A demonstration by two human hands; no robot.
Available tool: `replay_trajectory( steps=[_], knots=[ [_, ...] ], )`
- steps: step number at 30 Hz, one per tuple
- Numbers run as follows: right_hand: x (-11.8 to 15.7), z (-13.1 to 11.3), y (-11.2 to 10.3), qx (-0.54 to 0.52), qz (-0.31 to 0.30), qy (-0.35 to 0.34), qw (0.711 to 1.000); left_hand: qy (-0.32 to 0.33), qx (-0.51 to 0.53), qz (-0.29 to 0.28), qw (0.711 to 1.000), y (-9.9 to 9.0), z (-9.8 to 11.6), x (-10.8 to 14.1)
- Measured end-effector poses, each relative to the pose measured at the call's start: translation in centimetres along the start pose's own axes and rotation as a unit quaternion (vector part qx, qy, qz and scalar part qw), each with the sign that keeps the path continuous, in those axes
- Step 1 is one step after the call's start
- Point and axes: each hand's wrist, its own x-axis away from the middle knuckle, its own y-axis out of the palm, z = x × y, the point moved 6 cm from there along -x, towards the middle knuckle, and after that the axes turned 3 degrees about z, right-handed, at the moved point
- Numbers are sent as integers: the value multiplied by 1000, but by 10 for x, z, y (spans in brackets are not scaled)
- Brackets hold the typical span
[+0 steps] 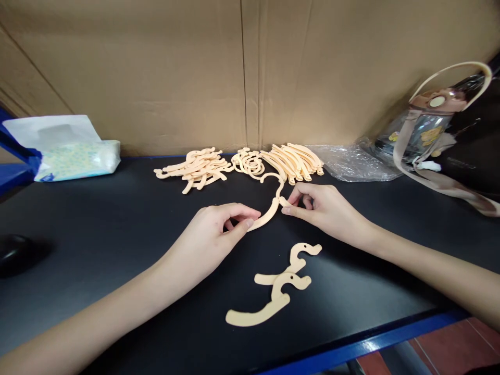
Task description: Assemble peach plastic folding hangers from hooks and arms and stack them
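Observation:
A cream plastic hanger [266, 216] with a curved hook is held just above the black table. My left hand [222, 226] pinches the end of its long left arm. The right arm piece is gripped near the hook's base by my right hand [312, 205], whose fingers cover most of that piece. Nearer to me lie two partly joined hook-and-arm pieces [258, 316], overlapping each other. Behind my hands are a pile of arm pieces [199, 166], a small heap of hooks [249, 162] and a stack of curved arms [295, 160].
The black table [117, 224] has a blue front edge. A tissue pack [78, 159] stands at the back left, a dark mouse [15, 255] at the far left. Clear plastic bags [355, 162] and a strapped bottle [425, 130] are at the back right. Cardboard [175, 67] rises behind.

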Motion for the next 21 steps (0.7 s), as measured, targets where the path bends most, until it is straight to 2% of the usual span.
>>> replay_trajectory(
  steps=[7,14,21],
  knots=[
    [-3,7,1,-15,-30,-5,999,52,-59,19,997,0,3,2],
    [0,-10,-4,-30,-24,-90,995,82,-178,15,980,0,3,4],
    [4,-17,-4,0,-111,-196,974,163,-248,39,954,-3,5,0]
  ],
)
